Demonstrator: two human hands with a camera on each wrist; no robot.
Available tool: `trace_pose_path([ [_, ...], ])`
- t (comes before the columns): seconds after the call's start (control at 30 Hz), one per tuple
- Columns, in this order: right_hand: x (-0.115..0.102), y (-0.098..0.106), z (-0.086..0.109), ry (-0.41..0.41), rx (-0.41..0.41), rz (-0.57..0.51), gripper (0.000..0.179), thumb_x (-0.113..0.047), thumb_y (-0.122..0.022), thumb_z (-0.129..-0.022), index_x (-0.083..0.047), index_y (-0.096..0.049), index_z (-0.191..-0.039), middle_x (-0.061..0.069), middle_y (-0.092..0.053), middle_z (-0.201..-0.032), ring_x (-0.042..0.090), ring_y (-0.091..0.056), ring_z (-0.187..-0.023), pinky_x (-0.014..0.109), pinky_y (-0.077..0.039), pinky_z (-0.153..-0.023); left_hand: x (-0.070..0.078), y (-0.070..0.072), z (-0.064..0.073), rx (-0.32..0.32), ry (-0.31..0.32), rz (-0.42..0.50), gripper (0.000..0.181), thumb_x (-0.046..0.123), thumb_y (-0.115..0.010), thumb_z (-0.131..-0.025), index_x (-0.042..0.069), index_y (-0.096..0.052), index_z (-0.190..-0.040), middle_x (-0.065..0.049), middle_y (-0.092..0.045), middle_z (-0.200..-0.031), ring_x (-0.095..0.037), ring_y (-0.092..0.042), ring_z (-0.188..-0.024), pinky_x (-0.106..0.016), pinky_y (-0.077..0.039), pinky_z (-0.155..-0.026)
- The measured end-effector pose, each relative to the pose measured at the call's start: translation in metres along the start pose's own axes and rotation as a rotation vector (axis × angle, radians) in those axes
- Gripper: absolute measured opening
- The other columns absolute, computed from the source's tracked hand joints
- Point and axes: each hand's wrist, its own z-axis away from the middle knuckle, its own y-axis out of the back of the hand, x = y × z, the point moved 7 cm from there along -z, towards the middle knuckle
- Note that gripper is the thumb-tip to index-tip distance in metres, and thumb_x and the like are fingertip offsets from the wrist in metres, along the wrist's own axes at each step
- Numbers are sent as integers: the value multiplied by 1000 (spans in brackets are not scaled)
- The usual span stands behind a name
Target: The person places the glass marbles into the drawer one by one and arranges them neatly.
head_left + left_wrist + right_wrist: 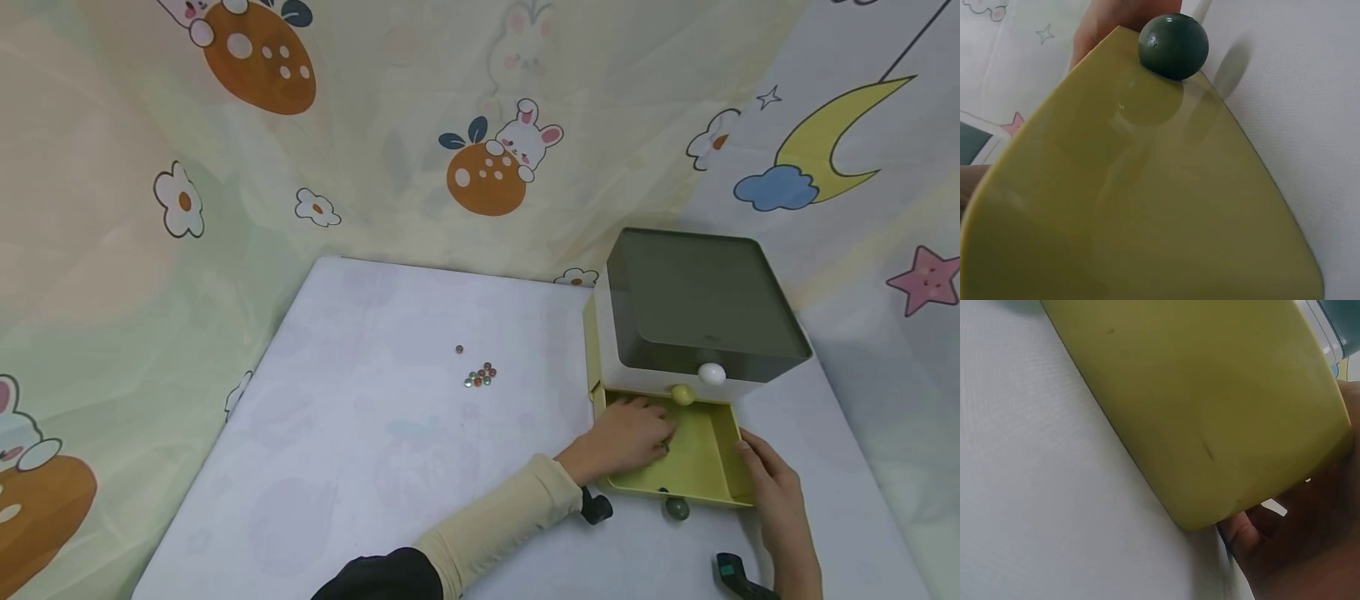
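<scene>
A yellow-green drawer (697, 458) is pulled out of the small drawer box (697, 300). On its front is a round dark green knob (1173, 47), also visible in the head view. My left hand (630, 433) reaches over the drawer's left wall, its fingers down inside. A small dark spot shows by those fingers, too small to identify. Whether they hold anything is hidden. With my right hand (780, 492) I grip the drawer's right side near the front corner. In the right wrist view, fingers (1244, 534) show beside that corner, low against the table.
Several small shiny beads (480, 377) lie clustered on the white table (360, 433), with a single bead (459, 349) farther back. The box carries a white knob (712, 373) and a yellow-green knob (682, 394). A patterned cloth (390, 167) hangs behind the table.
</scene>
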Motion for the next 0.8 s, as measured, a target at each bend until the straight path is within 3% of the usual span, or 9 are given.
trace_pose_path([
  [0.2, 0, 0, 0, -2, -6, -6, 71, -58, -33, -109, -15, -25, -166, 10, -12, -176, 36, -8, -164, 61, -14, -130, 0, -3, 0, -10, 1, -50, 9, 52, -63, -101, 43, -63, -100, 24, -63, -113, -1, -55, -102, -19, -45, -81],
  [0.8, 0, -1, 1, 10, -2, -11, 71, -58, -33, -109, -17, -26, -166, 9, -13, -176, 35, -9, -164, 60, -15, -130, 2, -6, -1, 3, -17, -75, 4, 47, -68, -99, 45, -71, -102, 23, -63, -109, -2, -53, -97, -19, -42, -73],
])
